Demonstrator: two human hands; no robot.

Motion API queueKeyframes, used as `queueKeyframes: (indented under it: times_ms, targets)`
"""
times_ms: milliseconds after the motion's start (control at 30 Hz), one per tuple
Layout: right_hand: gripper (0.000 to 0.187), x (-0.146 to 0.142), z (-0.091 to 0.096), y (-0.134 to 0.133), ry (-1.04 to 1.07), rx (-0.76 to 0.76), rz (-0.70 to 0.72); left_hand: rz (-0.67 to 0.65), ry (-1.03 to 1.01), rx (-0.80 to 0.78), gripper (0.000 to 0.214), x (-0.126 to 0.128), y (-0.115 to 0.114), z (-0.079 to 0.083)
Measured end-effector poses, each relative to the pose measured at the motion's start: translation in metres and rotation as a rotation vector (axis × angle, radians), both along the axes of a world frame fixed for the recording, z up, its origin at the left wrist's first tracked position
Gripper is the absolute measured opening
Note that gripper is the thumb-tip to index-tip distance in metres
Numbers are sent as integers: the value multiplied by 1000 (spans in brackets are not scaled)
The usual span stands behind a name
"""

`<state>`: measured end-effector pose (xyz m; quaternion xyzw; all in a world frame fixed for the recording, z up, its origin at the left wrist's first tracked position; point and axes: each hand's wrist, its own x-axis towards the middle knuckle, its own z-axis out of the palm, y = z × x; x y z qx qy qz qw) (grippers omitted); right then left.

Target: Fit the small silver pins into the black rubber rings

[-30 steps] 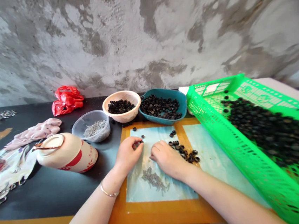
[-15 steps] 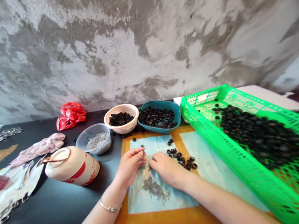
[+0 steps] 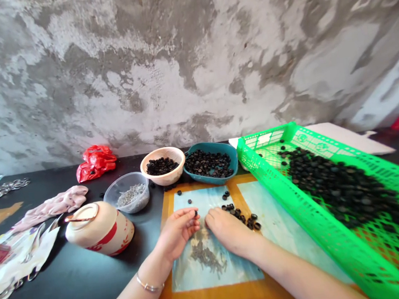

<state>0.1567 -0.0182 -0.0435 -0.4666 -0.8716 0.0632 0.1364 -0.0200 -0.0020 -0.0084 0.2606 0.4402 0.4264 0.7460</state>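
My left hand (image 3: 179, 231) pinches a small black round cap (image 3: 196, 213) between thumb and forefinger, its other fingers curled loosely below. Close beside it, my right hand (image 3: 224, 229) is closed with the back up; its fingertips are bunched, and what they hold, if anything, is hidden. Under both hands lies a pale blue sheet (image 3: 183, 278) edged with brown tape. A heap of thin grey metal pins or screws (image 3: 208, 257) rests on it, just below the hands. Several loose black caps (image 3: 252, 222) lie to the right of my right hand, and a few more lie beyond.
A green crate (image 3: 320, 232) of black pieces stands right. At the back are a teal basin (image 3: 234, 165), a peach bowl (image 3: 144, 166), a clear bowl (image 3: 108, 196) of metal pins and a red plastic bag (image 3: 96, 161). A white-and-red container (image 3: 101, 229) and pink glove (image 3: 53, 206) are left.
The view has shifted slightly. My left fingers have spread a little, and the black cap in their pinch now shows clearly. My right hand remains closed beside it.
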Motion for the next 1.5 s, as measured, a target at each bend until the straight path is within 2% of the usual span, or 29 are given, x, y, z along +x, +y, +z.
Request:
queueKeyframes:
  times_ms: [233,333,467,567,667,933,1167,1500]
  targets:
    - [16,8,6,-3,198,-49,-53,18,4,8,9,0,-3,-3]
    - [16,9,13,-3,451,-118,-130,-7,-13,-12,9,0,-4,-4]
    - [9,8,22,-4,873,-357,-255,-68,-53,-62,7,3,-7,-5]
    - [12,5,25,-4,1053,-499,-270,-113,-86,-102,6,4,-10,-7]
    - [17,1,21,-4,1149,-508,-287,-151,-123,-109,6,3,-12,-8]
    - [24,-5,8,-3,1233,-521,-295,-205,-153,-111,7,4,-15,-6]
    - [20,-5,11,-4,1220,-491,-315,-183,-152,-110,6,5,-16,-5]
    - [17,-7,19,-11,1155,-416,-268,-168,-97,-86,11,6,-14,-7]
